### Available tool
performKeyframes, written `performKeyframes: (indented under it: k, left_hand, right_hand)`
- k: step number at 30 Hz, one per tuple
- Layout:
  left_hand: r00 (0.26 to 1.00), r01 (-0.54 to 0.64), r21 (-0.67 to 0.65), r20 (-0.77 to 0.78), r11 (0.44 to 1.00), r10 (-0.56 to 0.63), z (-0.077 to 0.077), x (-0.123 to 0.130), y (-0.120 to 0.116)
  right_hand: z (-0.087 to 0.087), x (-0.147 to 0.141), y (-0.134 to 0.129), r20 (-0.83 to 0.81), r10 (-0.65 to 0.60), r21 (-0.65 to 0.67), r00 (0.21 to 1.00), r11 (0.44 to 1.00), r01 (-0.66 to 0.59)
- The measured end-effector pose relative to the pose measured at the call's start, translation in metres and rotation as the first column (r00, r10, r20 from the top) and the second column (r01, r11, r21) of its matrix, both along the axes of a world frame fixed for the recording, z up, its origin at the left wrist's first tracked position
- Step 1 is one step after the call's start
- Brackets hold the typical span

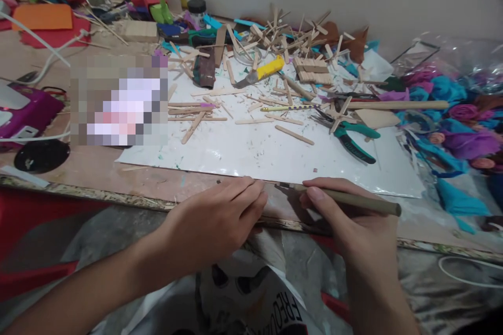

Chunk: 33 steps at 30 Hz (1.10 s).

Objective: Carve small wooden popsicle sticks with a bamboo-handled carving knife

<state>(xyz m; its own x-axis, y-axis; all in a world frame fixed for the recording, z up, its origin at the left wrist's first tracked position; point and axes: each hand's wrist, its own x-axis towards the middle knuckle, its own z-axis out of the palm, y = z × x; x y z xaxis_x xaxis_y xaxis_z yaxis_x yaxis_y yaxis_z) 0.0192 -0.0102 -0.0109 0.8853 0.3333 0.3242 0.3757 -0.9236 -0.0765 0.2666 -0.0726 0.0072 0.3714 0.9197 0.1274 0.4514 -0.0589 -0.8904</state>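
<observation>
My right hand (pixel 346 214) grips what looks like a craft knife with a round olive-brown handle (pixel 363 201). Its short dark tip points left, toward the fingertips of my left hand (pixel 223 212). Those fingers are bent and pressed together on the table's front edge, and whatever lies under them is hidden. Just beyond both hands lies a white sheet (pixel 220 149), strewn with loose popsicle sticks (pixel 294 135) and shavings. Pliers with green-and-black handles (pixel 356 141) rest on the sheet beyond my right hand.
A yellow-handled cutter (pixel 267 68), a bundle of sticks (pixel 312 71) and a stick pile (pixel 291 31) are farther back. Coloured crepe-paper pieces (pixel 459 136) crowd the right side. At left are a blurred phone-like object (pixel 126 107), a black disc (pixel 42 156) and a purple device (pixel 33 115).
</observation>
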Motion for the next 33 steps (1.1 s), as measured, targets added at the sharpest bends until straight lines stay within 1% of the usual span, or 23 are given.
performKeyframes:
  k: [3, 6, 9, 12, 15, 17, 20, 23, 25, 26, 28, 31, 33]
  left_hand:
    - [1.000, -0.012, -0.005, 0.023, 1.000, 0.012, -0.002, -0.001, -0.003]
    - [0.999, -0.020, -0.020, 0.030, 1.000, 0.020, -0.002, 0.000, -0.004]
    - [1.000, -0.014, -0.108, 0.024, 0.994, 0.017, 0.003, 0.001, -0.003]
    - [1.000, -0.019, -0.215, 0.002, 0.976, 0.020, 0.008, 0.003, 0.000]
    - [0.995, -0.038, -0.275, 0.073, 0.961, 0.061, 0.008, 0.002, -0.001]
    - [0.983, -0.082, -0.263, 0.137, 0.961, 0.121, 0.004, 0.000, -0.004]
    - [0.962, -0.157, -0.175, 0.197, 0.972, 0.191, -0.005, -0.003, -0.010]
    - [0.963, -0.187, -0.121, 0.173, 0.975, 0.206, -0.011, -0.004, -0.013]
    - [0.972, -0.183, -0.108, 0.128, 0.977, 0.197, -0.012, -0.003, -0.013]
    - [0.976, -0.176, -0.102, 0.111, 0.979, 0.187, -0.011, -0.003, -0.013]
    - [0.980, -0.160, -0.093, 0.100, 0.983, 0.169, -0.010, -0.001, -0.011]
    - [0.984, -0.111, -0.114, 0.130, 0.987, 0.125, -0.010, -0.002, -0.010]
    - [0.983, -0.067, -0.139, 0.162, 0.988, 0.089, -0.011, -0.004, -0.010]
  right_hand:
    - [0.000, -0.003, -0.001, -0.023, -0.027, 0.011, 0.999, 1.000, 0.027]
    - [-0.001, -0.007, -0.004, -0.030, -0.071, 0.059, 0.997, 0.996, 0.072]
    - [-0.002, -0.008, -0.007, 0.019, -0.080, 0.107, 0.997, 0.991, 0.077]
    - [-0.002, -0.006, -0.008, 0.029, -0.054, 0.109, 0.998, 0.993, 0.051]
    - [-0.002, -0.005, -0.006, 0.011, -0.028, 0.122, 1.000, 0.992, 0.027]
    - [-0.003, -0.006, -0.006, 0.031, 0.001, 0.133, 1.000, 0.991, -0.006]
    - [-0.007, -0.007, -0.007, 0.125, 0.018, 0.145, 0.992, 0.989, -0.036]
    - [-0.010, -0.008, -0.010, 0.288, 0.036, 0.175, 0.957, 0.980, -0.089]
    - [-0.010, -0.008, -0.011, 0.349, 0.048, 0.186, 0.936, 0.975, -0.119]
    - [-0.010, -0.008, -0.011, 0.346, 0.049, 0.185, 0.937, 0.976, -0.119]
    - [-0.008, -0.008, -0.010, 0.285, 0.059, 0.179, 0.957, 0.977, -0.114]
    - [-0.005, -0.006, -0.009, 0.151, 0.065, 0.166, 0.986, 0.982, -0.090]
    - [-0.004, -0.004, -0.008, 0.121, 0.045, 0.155, 0.992, 0.986, -0.064]
